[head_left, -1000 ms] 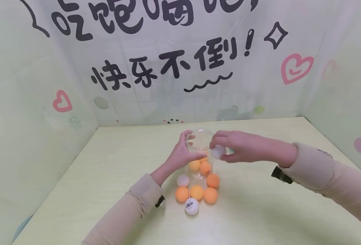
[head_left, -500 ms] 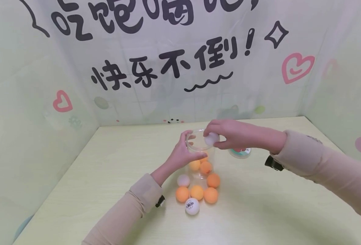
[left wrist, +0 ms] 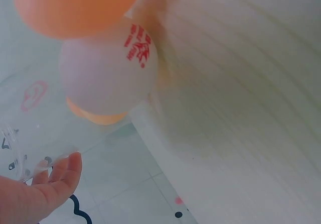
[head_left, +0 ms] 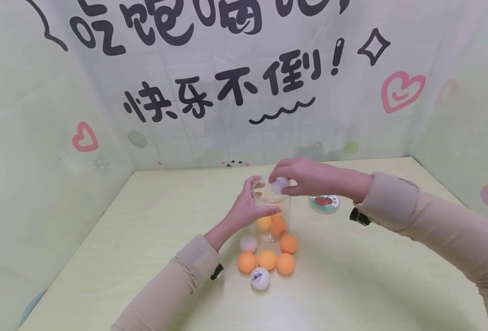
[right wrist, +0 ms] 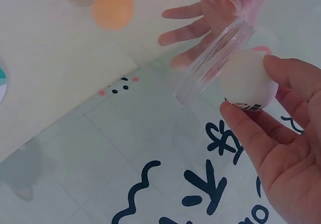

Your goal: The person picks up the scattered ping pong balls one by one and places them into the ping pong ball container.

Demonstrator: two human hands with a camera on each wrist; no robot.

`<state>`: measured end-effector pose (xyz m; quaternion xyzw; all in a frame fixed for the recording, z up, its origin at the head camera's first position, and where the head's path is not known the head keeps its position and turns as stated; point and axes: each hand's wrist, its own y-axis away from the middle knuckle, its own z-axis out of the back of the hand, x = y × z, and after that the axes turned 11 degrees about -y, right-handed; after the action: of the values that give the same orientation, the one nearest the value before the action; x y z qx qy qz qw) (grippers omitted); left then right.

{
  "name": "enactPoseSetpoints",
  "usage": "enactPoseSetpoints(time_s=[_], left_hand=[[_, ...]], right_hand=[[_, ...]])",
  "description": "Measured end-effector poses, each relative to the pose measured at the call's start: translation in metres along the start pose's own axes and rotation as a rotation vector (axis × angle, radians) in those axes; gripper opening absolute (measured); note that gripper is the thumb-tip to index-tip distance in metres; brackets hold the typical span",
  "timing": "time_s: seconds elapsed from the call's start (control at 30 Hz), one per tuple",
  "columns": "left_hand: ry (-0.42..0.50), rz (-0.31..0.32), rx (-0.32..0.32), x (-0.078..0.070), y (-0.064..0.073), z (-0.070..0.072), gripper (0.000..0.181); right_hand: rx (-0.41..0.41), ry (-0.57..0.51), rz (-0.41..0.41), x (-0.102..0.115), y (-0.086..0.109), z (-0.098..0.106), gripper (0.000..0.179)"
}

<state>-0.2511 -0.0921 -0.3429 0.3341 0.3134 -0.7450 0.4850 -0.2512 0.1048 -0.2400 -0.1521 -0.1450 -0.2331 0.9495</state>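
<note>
My left hand grips the upper side of a clear plastic jar, which stands upright on the table with its mouth uncovered. Orange table tennis balls lie at the bottom of it. Thumb and fingers of my right hand pinch a white table tennis ball at the jar's mouth; in the right wrist view the white ball is just outside the jar's rim. In front of the jar lie several loose balls, among them a white one with a printed mark and an orange one.
A round lid with a red and teal picture lies flat to the right of the jar, partly behind my right wrist. The pale table meets printed cloth walls at the back and sides.
My right hand has carried the white ball left and upward, from beside the jar to its mouth. The lid has come into view. My left hand and the loose balls have stayed put.
</note>
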Motion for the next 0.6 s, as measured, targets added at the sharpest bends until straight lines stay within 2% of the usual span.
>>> enactPoseSetpoints(time_s=[0.2,0.37,0.6], left_hand=[[0.003,0.009,0.014,-0.0053,0.002,0.0017,0.09],[0.0,0.007,0.013,0.0015,-0.0017,-0.0005,0.091],[-0.003,0.007,-0.007,0.0019,-0.0011,-0.0012,0.092]], right_hand=[[0.02,-0.002,-0.042,-0.0018,-0.0012,-0.0033,0.025],[0.023,-0.002,-0.041,-0.0029,-0.0017,-0.0047,0.026],[0.069,-0.014,-0.096,-0.0029,-0.0029,-0.0052,0.028]])
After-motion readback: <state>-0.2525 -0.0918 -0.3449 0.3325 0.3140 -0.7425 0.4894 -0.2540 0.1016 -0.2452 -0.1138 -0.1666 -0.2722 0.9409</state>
